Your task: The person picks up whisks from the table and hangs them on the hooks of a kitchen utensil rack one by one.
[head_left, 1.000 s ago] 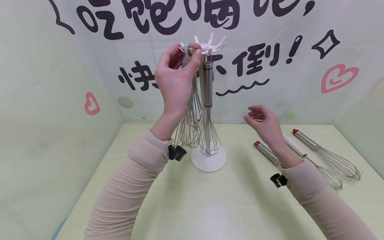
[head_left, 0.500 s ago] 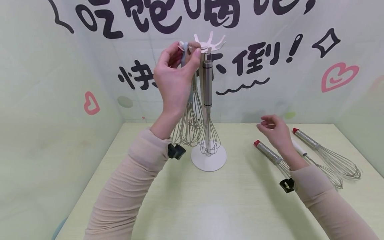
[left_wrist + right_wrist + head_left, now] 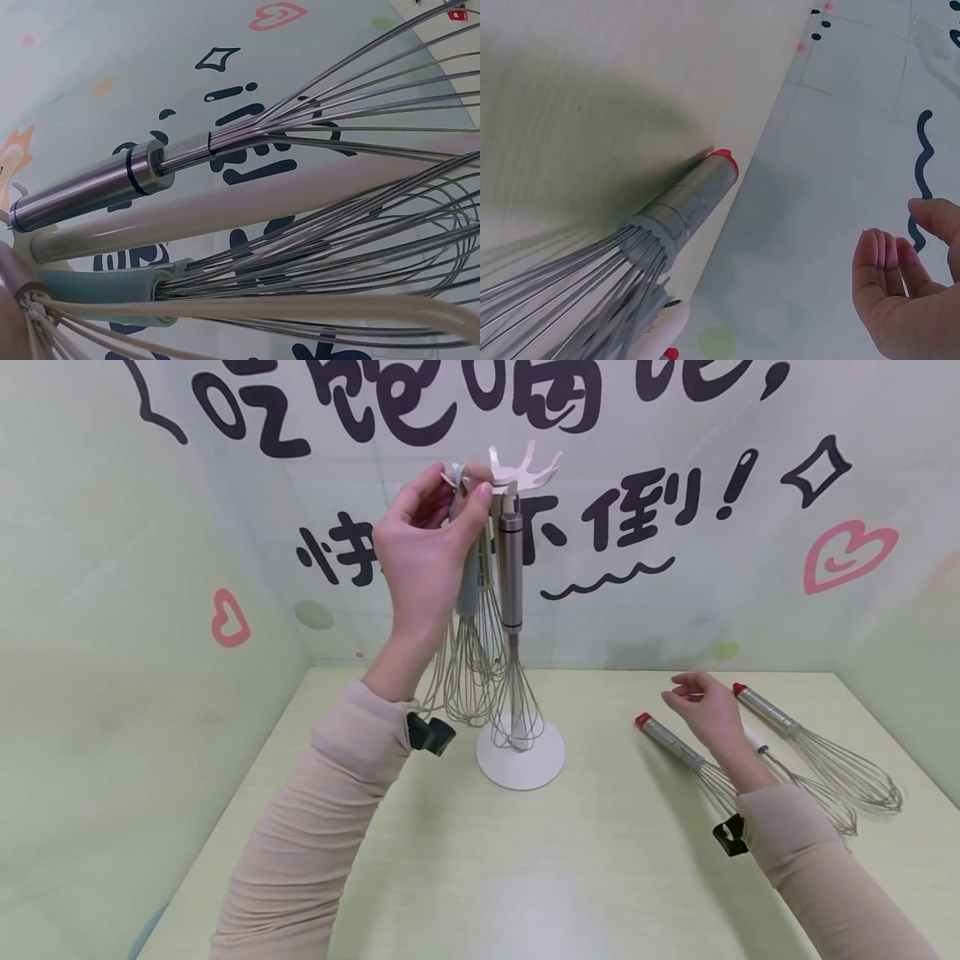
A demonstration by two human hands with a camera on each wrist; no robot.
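Observation:
My left hand is at the top of a white rack, its thumb and fingers pinching the upper end of a whisk with beige wires; that whisk's handle is mostly hidden by the hand. Beside it hang a whisk with a pale blue-green handle and a steel-handled whisk. Over on the right, my right hand hovers with loosely bent fingers and nothing in them. Beneath and around it lie a red-tipped steel whisk, a white-handled whisk and another red-tipped whisk.
The pale wooden table meets a printed backdrop behind the rack. Curved hooks fan out from the rack's top. Side panels bound the table.
My right hand has moved right and down, nearer the lying whisks. My left hand has shifted slightly left, and the hanging whisks have swung a little left with the rack's hooks.

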